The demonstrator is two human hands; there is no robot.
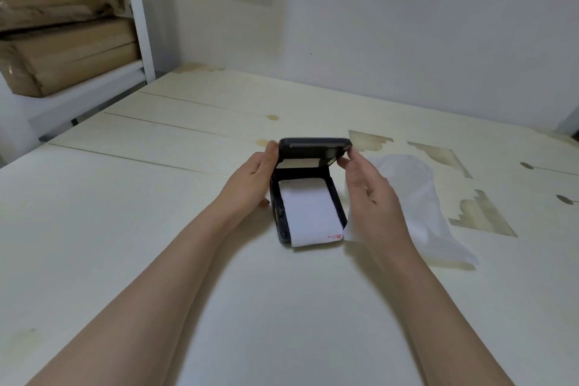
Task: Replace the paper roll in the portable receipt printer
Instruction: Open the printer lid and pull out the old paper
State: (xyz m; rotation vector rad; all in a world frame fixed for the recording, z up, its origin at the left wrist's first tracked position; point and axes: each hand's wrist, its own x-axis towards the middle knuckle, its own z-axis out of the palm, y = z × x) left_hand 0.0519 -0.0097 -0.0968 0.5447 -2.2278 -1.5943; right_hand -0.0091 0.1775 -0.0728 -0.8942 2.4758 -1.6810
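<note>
A black portable receipt printer [279, 222] lies on the pale table [125, 229] in front of me, its hinged lid [313, 147] raised. A white paper roll [308, 213] sits in the open bay, and its loose end, with a small red mark, hangs over the printer's near edge. My left hand [253, 178] touches the lid's left edge with the thumb. My right hand [366, 185] pinches the lid's right corner between thumb and fingers.
A crumpled white plastic wrapper [423, 207] lies just right of the printer, partly under my right wrist. Stain patches mark the table at right. Brown cardboard boxes [62, 41] fill a white shelf at the back left. A white wall stands behind.
</note>
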